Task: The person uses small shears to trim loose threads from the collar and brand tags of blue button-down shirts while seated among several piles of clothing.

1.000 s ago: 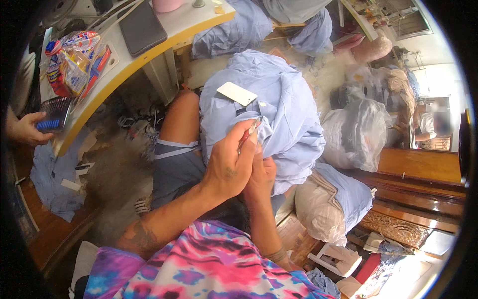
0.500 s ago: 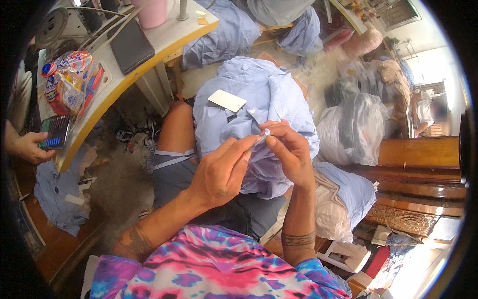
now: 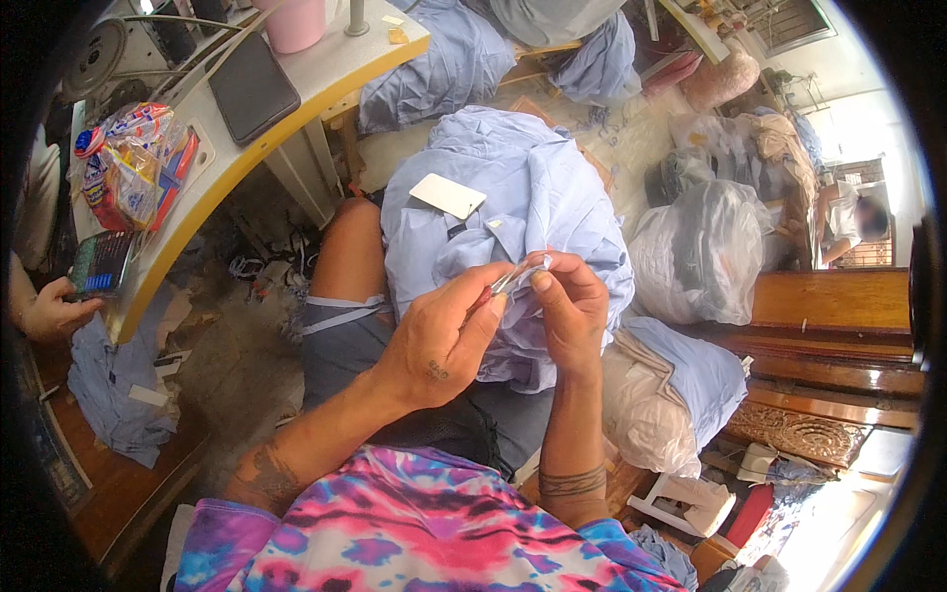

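A heap of light blue cloth (image 3: 444, 207) covers my lap, and a white card tag (image 3: 447, 195) lies on it. Above the cloth, my left hand (image 3: 444, 331) pinches a small slim metal tool (image 3: 501, 284) with a red part; its exact kind is too small to make out. Close beside it, my right hand (image 3: 569, 306) grips a pale fabric edge (image 3: 538, 262) between thumb and fingers. The tool's tip reaches toward this edge, but whether it touches the fabric is unclear.
On the left, a yellow-edged white table (image 3: 326, 74) carries a dark tablet (image 3: 254, 89), a pink container (image 3: 294, 25) and a plastic snack package (image 3: 133, 168). Another person's hand (image 3: 57, 311) holds a phone (image 3: 102, 264) there. Plastic-wrapped bundles (image 3: 698, 252) stand at the right.
My right hand has shifted slightly left and down, and its wrist has turned. The slim metal tool in my left hand now shows more. The other person's hand has moved a little left.
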`<act>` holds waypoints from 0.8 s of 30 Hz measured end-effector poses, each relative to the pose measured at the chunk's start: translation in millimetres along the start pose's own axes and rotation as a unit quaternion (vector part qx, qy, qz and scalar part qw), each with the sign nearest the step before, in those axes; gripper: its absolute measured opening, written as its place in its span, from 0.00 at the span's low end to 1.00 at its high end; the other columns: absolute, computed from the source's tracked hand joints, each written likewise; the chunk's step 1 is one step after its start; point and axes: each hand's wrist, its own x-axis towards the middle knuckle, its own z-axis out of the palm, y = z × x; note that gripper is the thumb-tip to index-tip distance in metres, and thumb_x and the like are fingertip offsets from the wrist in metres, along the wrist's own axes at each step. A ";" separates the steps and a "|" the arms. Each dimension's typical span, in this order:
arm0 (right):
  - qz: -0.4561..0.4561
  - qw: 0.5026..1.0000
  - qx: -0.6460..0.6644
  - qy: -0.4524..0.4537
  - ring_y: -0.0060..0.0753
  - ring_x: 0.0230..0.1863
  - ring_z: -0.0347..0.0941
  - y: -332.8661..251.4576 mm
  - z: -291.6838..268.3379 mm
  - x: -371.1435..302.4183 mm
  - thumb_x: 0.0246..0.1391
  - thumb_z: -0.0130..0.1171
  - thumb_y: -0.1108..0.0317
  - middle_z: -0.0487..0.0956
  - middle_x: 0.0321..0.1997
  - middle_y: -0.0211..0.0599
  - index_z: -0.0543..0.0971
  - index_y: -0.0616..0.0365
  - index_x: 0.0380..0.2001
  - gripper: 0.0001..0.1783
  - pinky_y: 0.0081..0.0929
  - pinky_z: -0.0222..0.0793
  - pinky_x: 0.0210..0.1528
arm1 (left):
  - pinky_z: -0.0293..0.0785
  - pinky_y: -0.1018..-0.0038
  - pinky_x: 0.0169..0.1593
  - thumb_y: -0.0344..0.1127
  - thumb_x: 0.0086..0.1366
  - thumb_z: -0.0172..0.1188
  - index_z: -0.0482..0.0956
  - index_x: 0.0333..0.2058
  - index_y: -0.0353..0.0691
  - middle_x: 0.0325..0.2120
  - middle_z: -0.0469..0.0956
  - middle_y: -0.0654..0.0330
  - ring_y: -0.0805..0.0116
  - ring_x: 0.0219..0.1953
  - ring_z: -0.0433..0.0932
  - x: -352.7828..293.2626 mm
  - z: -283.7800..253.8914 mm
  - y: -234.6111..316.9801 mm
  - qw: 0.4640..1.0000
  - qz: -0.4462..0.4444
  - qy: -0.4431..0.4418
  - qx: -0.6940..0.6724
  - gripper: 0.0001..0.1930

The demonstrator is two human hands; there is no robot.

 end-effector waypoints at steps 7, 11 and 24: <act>0.013 0.997 -0.059 -0.037 0.16 0.40 0.75 -11.4 -0.6 5.4 0.61 0.68 0.74 0.83 0.40 0.27 0.84 0.62 0.41 0.06 0.16 0.68 0.47 | 0.70 0.75 0.37 0.34 0.76 0.52 0.74 0.59 0.30 0.30 0.75 0.60 0.75 0.31 0.71 0.9 -2.0 -1.6 1.000 0.009 -0.008 0.003 0.19; 0.016 0.996 -0.063 -0.055 0.15 0.38 0.73 -12.6 -0.3 7.1 0.61 0.68 0.74 0.82 0.37 0.26 0.85 0.63 0.41 0.06 0.15 0.66 0.43 | 0.75 0.71 0.41 0.31 0.74 0.53 0.73 0.60 0.30 0.35 0.80 0.51 0.66 0.35 0.79 0.8 -2.3 -0.9 0.999 0.029 -0.001 0.033 0.19; 0.023 0.986 -0.091 -0.141 0.16 0.37 0.73 -7.5 -13.5 22.0 0.57 0.70 0.76 0.82 0.36 0.28 0.86 0.64 0.40 0.07 0.16 0.66 0.40 | 0.78 0.66 0.47 0.32 0.74 0.53 0.73 0.60 0.27 0.44 0.82 0.43 0.56 0.43 0.84 9.2 -6.7 -6.1 0.996 0.072 -0.002 0.057 0.20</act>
